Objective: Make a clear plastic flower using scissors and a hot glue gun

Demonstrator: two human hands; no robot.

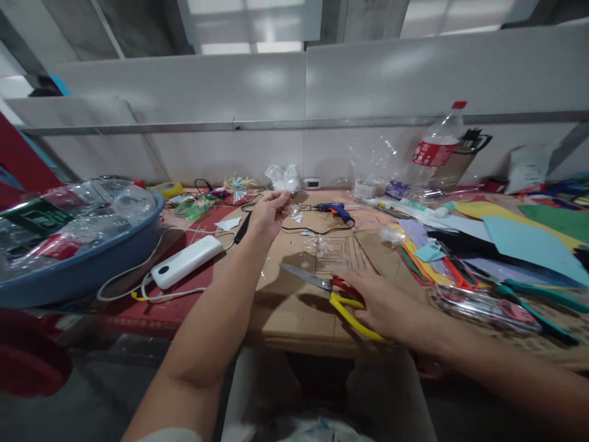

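My right hand (368, 298) is closed on scissors (340, 299) with red and yellow handles, low over the front of the cardboard (285, 316). The blades point to the left. My left hand (275, 212) is raised above the back of the cardboard, its fingers pinched together; what they hold, if anything, is too small to make out. Between the hands, a crumpled piece of clear plastic (318, 244) lies beside a printed drawing on the cardboard. A blue glue gun (338, 212) rests behind it.
At left stands a blue basin (124, 255) of plastic bottles, with a white power strip (188, 263) and cable beside it. On the right are coloured sheets (534, 245), green-handled pliers (538, 301) and a tall bottle (437, 150) with a red cap.
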